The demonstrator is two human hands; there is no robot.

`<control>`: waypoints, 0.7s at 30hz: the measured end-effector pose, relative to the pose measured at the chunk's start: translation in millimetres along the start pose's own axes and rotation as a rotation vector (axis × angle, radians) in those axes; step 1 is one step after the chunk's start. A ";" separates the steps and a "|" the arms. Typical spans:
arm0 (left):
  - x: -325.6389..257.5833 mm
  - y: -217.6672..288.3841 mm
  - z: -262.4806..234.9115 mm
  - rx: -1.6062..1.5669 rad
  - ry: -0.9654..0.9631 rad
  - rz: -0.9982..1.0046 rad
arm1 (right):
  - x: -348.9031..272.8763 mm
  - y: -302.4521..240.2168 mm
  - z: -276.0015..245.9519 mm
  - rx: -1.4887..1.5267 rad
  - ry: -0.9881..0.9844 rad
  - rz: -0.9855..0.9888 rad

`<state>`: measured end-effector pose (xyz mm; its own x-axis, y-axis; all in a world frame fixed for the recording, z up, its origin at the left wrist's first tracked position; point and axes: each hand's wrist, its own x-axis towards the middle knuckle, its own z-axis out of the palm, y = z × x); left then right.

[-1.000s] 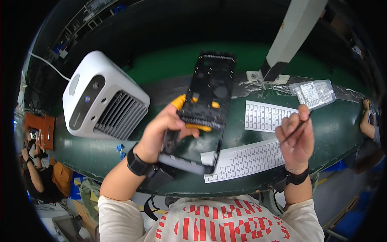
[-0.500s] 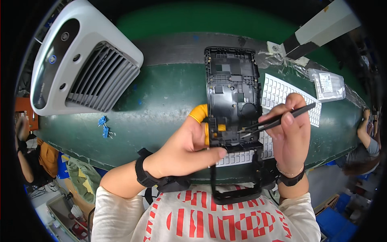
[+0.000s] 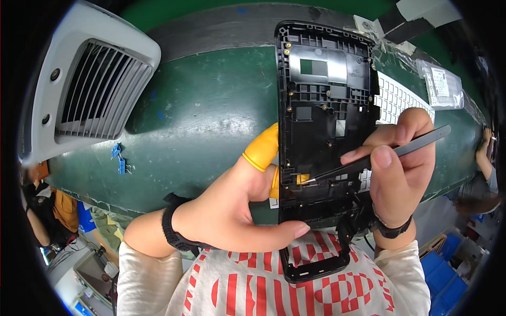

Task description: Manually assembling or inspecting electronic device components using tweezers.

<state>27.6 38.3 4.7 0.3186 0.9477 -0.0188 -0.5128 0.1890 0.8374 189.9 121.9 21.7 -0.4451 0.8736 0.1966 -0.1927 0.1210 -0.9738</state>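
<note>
A long black plastic housing (image 3: pixel 311 121) with ribs, cut-outs and small brass inserts is held up in front of me. My left hand (image 3: pixel 237 203) grips its lower left side, thumb over the front, other fingers behind. Yellow finger cots (image 3: pixel 262 149) cover some of those fingers, and yellow shows through an opening in the housing. My right hand (image 3: pixel 403 168) pinches black tweezers (image 3: pixel 363 164), whose tips lie at that opening near the lower left edge. Whether the tips hold anything is too small to tell. An open black frame (image 3: pixel 317 272) extends from the housing's lower end, against my shirt.
A white air cooler (image 3: pixel 100 79) stands at the left on the green table (image 3: pixel 211 110). Blue binder clips (image 3: pixel 120 159) lie near it. Behind the housing is a white sheet with a grid of cells (image 3: pixel 400 97); a clear plastic pack (image 3: pixel 441 87) is beyond it. Another person's arm (image 3: pixel 484 155) shows at far right.
The housing is nearer and larger in view. The tweezer tips have shifted left on it, to the yellow-showing opening. Both hands keep their hold, and the view has shifted.
</note>
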 end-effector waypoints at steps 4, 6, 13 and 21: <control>-0.2 0.8 1.7 0.064 0.017 -0.014 | -0.3 2.2 -1.5 -0.036 -0.031 -0.004; -0.3 0.5 2.9 0.077 0.017 0.002 | -1.0 2.0 -0.9 -0.047 -0.035 -0.009; -1.4 -3.7 2.7 0.031 0.035 0.000 | -1.0 3.5 -0.2 -0.039 -0.026 -0.012; -0.6 -1.1 2.7 0.044 0.041 0.004 | -1.8 4.9 0.9 -0.021 -0.005 -0.013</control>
<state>30.1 36.8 5.2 0.2836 0.9582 -0.0372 -0.4777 0.1748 0.8609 189.0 120.4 16.7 -0.4474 0.8694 0.2097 -0.1804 0.1419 -0.9733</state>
